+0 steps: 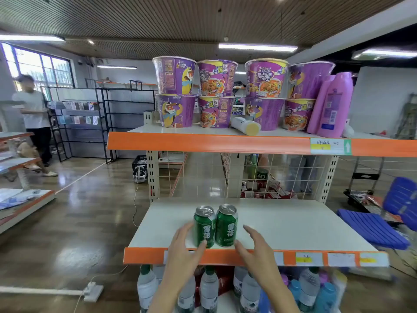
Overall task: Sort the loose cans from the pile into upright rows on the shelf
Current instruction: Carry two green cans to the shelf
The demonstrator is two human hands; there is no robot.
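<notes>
**Cans: two up, side by side on the middle shelf**

Cans first: two green ones, left can and right can, both upright and touching near the front edge of the white middle shelf, toward its left half. The left hand comes in on the near left, fingers straight and spread, thumb tip against the left can's lower front; whether the other fingers touch its side is hard to say. The right hand sits just right of the right can, fingers relaxed and apart, holding nothing, its thumb close to the can's base.

Up on the top shelf: eight purple noodle tubs, stacked in four pairs, two pink bottles at the right, and one white bottle lying on its side.

Below, water bottles are partly covered by both forearms and cut off by the frame, so no firm count. Behind the wire back panel, red packs and another can blur together. One person stands far left.
</notes>
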